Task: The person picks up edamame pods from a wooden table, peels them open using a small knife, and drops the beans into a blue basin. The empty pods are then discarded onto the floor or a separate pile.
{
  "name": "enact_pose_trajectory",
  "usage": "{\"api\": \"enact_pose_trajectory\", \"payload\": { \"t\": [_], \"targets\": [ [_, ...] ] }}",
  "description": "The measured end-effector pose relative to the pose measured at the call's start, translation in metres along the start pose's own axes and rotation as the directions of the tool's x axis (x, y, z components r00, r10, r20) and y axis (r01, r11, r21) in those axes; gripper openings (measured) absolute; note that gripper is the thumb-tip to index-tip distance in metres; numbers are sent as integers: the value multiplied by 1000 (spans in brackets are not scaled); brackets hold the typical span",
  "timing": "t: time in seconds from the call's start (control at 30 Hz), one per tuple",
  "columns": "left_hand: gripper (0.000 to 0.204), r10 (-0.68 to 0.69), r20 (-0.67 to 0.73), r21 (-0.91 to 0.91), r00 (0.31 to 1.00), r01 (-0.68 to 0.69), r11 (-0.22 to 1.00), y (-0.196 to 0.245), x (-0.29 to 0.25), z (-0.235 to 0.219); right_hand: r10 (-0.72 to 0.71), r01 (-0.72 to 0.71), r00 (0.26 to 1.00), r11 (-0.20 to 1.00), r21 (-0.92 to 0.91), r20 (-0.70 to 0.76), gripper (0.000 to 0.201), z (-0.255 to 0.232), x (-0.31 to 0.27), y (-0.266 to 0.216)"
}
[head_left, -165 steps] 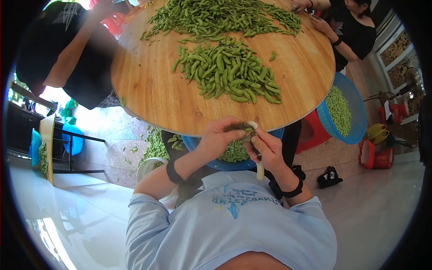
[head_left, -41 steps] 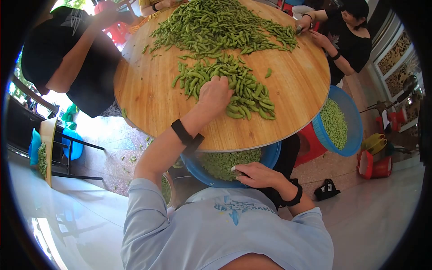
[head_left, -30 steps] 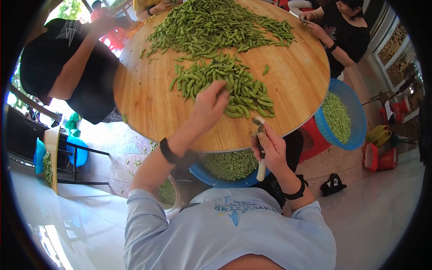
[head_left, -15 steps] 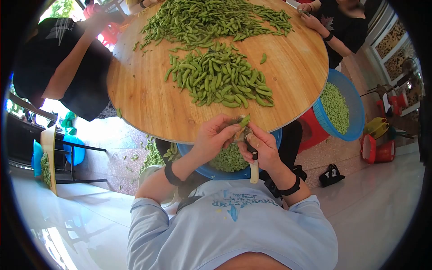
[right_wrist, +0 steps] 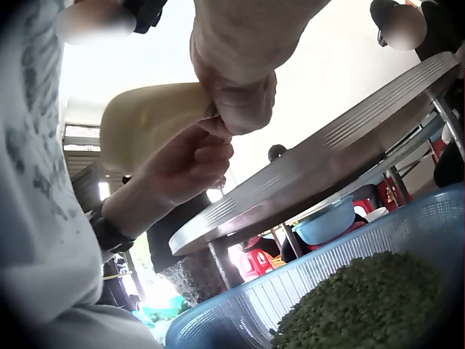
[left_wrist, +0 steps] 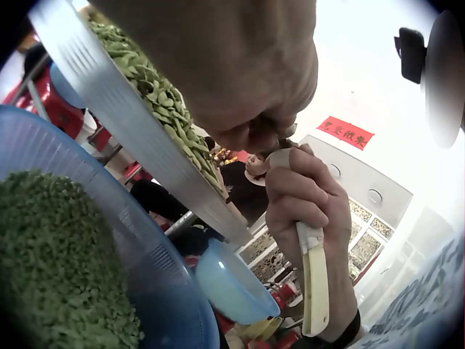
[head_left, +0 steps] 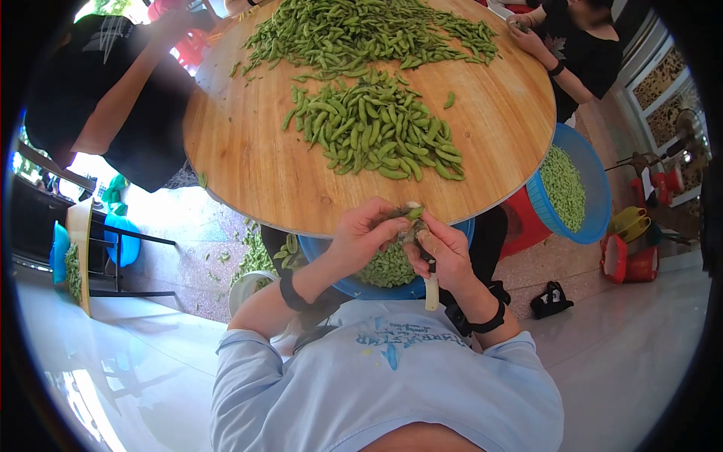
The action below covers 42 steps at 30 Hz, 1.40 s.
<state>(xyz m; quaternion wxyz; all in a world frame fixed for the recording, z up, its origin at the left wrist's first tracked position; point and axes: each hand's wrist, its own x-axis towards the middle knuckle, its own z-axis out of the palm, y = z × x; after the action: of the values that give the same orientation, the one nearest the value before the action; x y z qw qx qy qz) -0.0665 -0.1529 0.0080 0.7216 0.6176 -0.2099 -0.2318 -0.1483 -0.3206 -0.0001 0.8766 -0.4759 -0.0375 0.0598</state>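
Observation:
In the head view both hands meet just in front of the table's near edge. My left hand (head_left: 369, 230) pinches a green soybean pod (head_left: 414, 214) between thumb and fingers. My right hand (head_left: 444, 252) curls round a tool with a cream handle (head_left: 431, 292); its working end is hidden among the fingers, right at the pod. The same handle (left_wrist: 314, 287) sticks out below the right fist in the left wrist view. Below the hands, a blue basket (right_wrist: 247, 305) holds shelled green beans (right_wrist: 363, 298). A heap of whole pods (head_left: 376, 128) lies ahead on the table.
The round wooden table (head_left: 248, 166) carries a larger pod pile (head_left: 354, 34) at the back. A second blue basket (head_left: 595, 181) of beans stands at right, by a red stool (head_left: 520, 222). A pale bucket (head_left: 245, 290) stands at left. Other people sit around the table.
My left hand has left the pod heap, where it was 1.4 seconds ago, and come back with a pod. My right hand has risen from over the basket to meet it, still holding the tool.

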Motion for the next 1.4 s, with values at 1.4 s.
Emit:
{"api": "enact_pose_trajectory", "payload": {
  "t": [1.4],
  "targets": [
    [14, 219, -5, 564, 976, -178, 806, 3, -22, 4, -284, 156, 942, 842, -517, -179, 33, 1, 9, 29]
  ]
}}
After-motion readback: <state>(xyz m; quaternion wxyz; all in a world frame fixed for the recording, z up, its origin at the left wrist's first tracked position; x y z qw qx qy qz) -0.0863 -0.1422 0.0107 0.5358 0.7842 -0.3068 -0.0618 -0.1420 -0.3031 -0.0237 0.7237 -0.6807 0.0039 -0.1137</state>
